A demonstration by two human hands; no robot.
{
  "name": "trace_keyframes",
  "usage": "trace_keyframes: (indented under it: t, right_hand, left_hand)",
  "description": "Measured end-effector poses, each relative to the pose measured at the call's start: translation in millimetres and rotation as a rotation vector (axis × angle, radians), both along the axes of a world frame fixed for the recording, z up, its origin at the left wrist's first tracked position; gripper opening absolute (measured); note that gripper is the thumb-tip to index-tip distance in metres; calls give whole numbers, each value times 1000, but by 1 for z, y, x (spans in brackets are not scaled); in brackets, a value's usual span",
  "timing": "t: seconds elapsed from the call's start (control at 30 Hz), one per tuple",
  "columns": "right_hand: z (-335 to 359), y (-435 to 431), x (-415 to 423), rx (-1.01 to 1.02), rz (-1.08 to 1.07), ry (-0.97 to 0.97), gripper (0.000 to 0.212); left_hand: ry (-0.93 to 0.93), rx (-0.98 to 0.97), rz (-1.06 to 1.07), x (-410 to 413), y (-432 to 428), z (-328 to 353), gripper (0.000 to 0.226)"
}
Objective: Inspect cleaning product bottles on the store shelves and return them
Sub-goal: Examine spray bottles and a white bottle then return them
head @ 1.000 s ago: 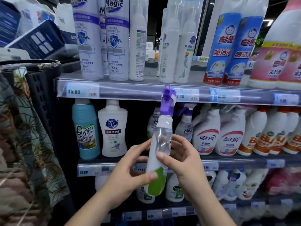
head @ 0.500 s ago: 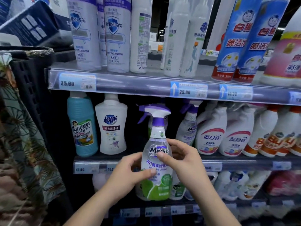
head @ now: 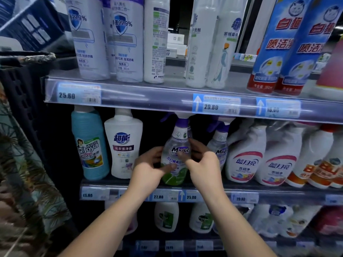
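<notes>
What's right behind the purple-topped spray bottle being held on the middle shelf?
Behind the spray bottle, held by the left hand and right hand, only dark shelf shows. The bottle and hands cover whatever stands directly behind.

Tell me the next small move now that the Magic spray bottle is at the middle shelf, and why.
Probably let go and draw both hands back. The Magic spray bottle stands upright with its base on the middle shelf, beside its twin, while the left hand and right hand flank it.
</notes>
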State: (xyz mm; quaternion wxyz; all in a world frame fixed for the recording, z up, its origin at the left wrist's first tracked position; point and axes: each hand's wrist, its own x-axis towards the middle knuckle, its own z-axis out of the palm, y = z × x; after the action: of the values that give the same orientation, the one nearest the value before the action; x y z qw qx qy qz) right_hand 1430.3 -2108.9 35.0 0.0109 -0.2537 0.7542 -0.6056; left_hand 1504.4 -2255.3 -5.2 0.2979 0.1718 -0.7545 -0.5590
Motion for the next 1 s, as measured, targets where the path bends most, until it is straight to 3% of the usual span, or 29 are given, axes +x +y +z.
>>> trace_keyframes:
  t: [0.4,0.47,0.57,0.67,0.77,0.93,1.0]
  right_hand:
    - [-10,-1,-9,122,47,37,59]
    - [-8,5,-2,148,4,63,51]
    - [-6,13,15,91,-177,251,24]
    - [1,0,36,-11,-110,413,26]
    - [2,-35,48,-5,76,301,25]
    - [-11,-101,41,123,175,77,72]
    - [-16,-124,33,89,180,-36,75]
  left_hand:
    - [-86,-62,6,-24,-4,-13,48]
    - [-93,-86,2,-22,0,-12,51]
    - [-60,-76,-24,-9,6,-10,60]
    - [-29,-120,17,19,2,-5,56]
    - [13,-200,180,55,-16,-3,29]
    - [7,-139,283,100,-50,-8,33]
    - [-11,-135,271,110,-58,-10,25]
